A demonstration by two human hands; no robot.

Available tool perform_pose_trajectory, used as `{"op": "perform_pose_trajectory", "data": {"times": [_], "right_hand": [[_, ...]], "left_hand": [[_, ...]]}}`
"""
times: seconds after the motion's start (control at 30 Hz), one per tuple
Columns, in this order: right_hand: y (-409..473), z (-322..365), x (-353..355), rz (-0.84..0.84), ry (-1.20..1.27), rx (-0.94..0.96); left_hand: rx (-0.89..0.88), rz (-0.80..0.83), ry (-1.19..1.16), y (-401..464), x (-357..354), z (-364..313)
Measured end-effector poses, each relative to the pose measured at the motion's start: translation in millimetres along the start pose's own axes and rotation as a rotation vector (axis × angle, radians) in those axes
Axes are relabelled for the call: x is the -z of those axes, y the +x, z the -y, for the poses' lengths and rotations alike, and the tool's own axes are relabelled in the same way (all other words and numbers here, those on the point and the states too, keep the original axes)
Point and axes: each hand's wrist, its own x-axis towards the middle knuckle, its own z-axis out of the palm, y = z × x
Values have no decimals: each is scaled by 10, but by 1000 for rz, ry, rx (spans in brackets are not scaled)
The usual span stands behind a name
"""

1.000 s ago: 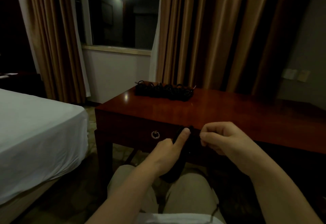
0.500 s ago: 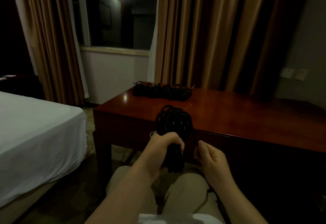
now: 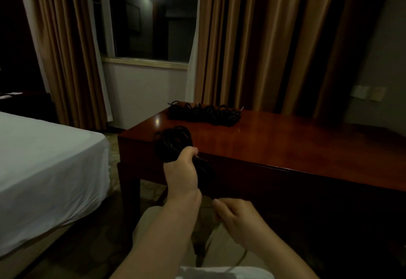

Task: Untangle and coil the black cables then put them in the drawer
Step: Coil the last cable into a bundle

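My left hand (image 3: 181, 172) grips a coil of black cable (image 3: 172, 143) by its middle and holds it up at the left front corner of the reddish wooden table (image 3: 274, 144). The coil's lower loops hang below the fist against the table's front. My right hand (image 3: 238, 213) is lower, over my lap, with fingers curled; the dim light hides whether it pinches the cable's loose end. A row of several black cable bundles (image 3: 204, 113) lies at the table's far left edge. The drawer front is dark and hard to make out.
A bed with a white sheet (image 3: 44, 164) stands at the left, with a narrow gap to the table. Tan curtains (image 3: 263, 47) and a dark window (image 3: 153, 19) lie behind the table. My legs in light trousers (image 3: 167, 234) are below the hands.
My left hand lifted the coil from below the table edge up to the table's front corner and moved it left. My right hand dropped from the coil down toward my lap.
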Motion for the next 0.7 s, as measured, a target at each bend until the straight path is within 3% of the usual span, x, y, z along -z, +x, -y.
{"op": "perform_pose_trajectory", "data": {"times": [0.07,0.17,0.3,0.57,0.7], "right_hand": [[-59,91,20,94,-154,21],[-140,254,186,61,-269,62],[-239,393,503,15,-326,140],[-254,421,771,-96,18,138],[-223,417,769,-89,76,85]], "left_hand": [[-237,-26,308,42,42,3],[-534,125,872,114,153,46],[-429,414,1166,48,217,103],[-26,858,1102,-71,179,131],[-166,960,1305,-108,141,152]]}}
